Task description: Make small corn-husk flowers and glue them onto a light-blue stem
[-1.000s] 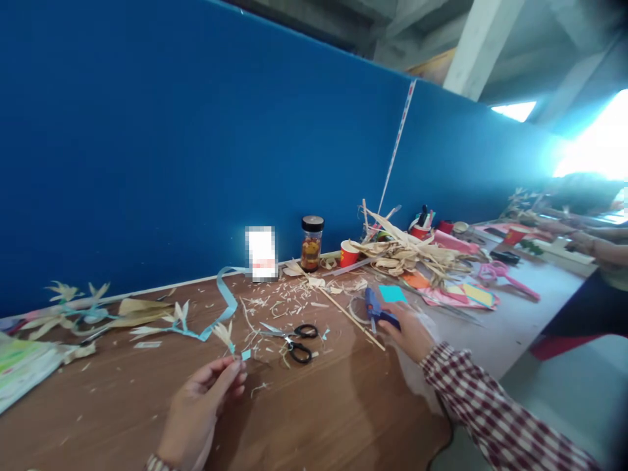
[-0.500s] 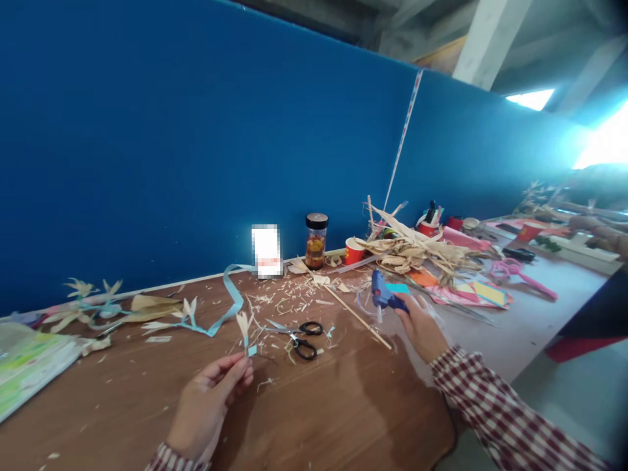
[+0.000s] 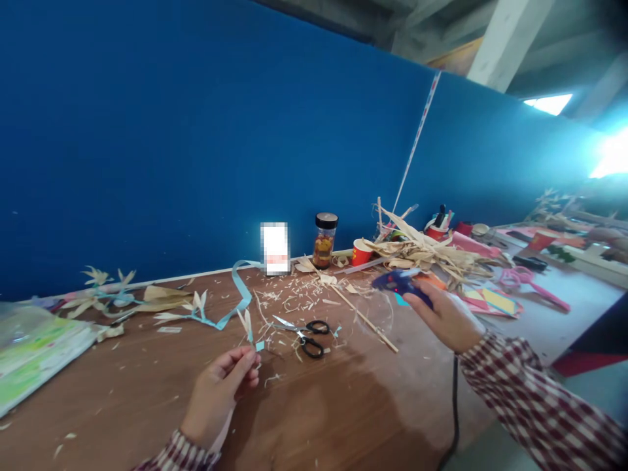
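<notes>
My left hand (image 3: pixel 222 391) pinches a small straw flower (image 3: pixel 246 325) with a light blue stem, holding it upright above the brown table (image 3: pixel 343 405). My right hand (image 3: pixel 449 318) grips a blue glue gun (image 3: pixel 400 283) lifted off the table, its nozzle pointing left; a black cord (image 3: pixel 454 405) hangs from it. Black-handled scissors (image 3: pixel 307 331) lie on the table between my two hands. A thin wooden stick (image 3: pixel 366 318) lies just right of the scissors.
Straw scraps litter the table. A pile of dry husks (image 3: pixel 426 252), a red paper cup (image 3: pixel 362 252) and a glass jar (image 3: pixel 324 241) stand by the blue wall. A light blue ribbon (image 3: pixel 235 301) and finished straw flowers (image 3: pixel 105 288) lie left. Pink scissors (image 3: pixel 527 284) lie far right.
My right hand has picked the glue gun up from the table and turned its nozzle to the left. My left hand keeps holding the straw flower.
</notes>
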Motion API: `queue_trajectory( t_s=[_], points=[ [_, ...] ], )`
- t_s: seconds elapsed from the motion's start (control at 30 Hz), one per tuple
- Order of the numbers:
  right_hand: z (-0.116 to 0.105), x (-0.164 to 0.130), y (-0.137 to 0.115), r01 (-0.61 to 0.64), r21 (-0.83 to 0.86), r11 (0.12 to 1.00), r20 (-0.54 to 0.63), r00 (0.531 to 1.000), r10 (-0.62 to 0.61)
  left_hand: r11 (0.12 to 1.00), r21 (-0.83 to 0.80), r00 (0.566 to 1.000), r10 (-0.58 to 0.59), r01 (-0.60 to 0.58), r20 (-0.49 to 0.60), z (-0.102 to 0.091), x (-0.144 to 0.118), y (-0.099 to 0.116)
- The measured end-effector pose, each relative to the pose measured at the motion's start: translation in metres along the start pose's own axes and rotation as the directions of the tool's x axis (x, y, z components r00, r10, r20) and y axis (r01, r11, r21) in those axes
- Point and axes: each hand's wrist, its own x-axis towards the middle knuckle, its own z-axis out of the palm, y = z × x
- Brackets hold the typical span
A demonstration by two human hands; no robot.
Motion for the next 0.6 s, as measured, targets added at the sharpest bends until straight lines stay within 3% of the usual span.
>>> queue_trajectory(
  t_s=[0.1, 0.27, 0.33, 0.4, 0.47, 0.53, 0.6],
  points=[
    [-0.006, 0.006, -0.001, -0.026, -0.051, 0.998, -0.124, 0.992, 0.019, 1.0, 0.024, 1.0, 0.007, -0.007, 0.017, 0.001, 0.001, -0.002],
    [-0.01, 0.013, -0.011, -0.058, 0.205, 0.977, -0.222, 0.97, 0.104, 1.0, 0.01, 1.0, 0.024, -0.024, -0.005, 0.001, 0.001, -0.004],
    [-0.007, 0.012, -0.019, -0.072, 0.402, 0.913, -0.173, 0.973, 0.153, 1.0, 0.003, 0.999, 0.029, -0.029, -0.025, 0.0, 0.001, -0.004],
    [0.0, 0.009, -0.031, -0.119, 0.57, 0.813, -0.027, 0.986, 0.163, 1.0, -0.005, 0.999, 0.025, -0.026, -0.032, 0.0, 0.001, -0.005],
    [0.008, 0.005, -0.043, -0.197, 0.609, 0.769, 0.137, 0.98, 0.142, 1.0, -0.012, 1.0, 0.017, -0.017, -0.026, 0.0, 0.001, -0.005],
    [0.017, -0.001, -0.051, -0.207, 0.549, 0.81, 0.187, 0.975, 0.123, 1.0, -0.01, 1.0, 0.013, -0.013, -0.019, -0.001, 0.001, -0.005],
    [0.025, -0.007, -0.05, -0.159, 0.449, 0.879, 0.112, 0.986, 0.121, 1.0, -0.002, 1.0, 0.013, -0.013, -0.006, -0.001, 0.001, -0.004]
  ],
)
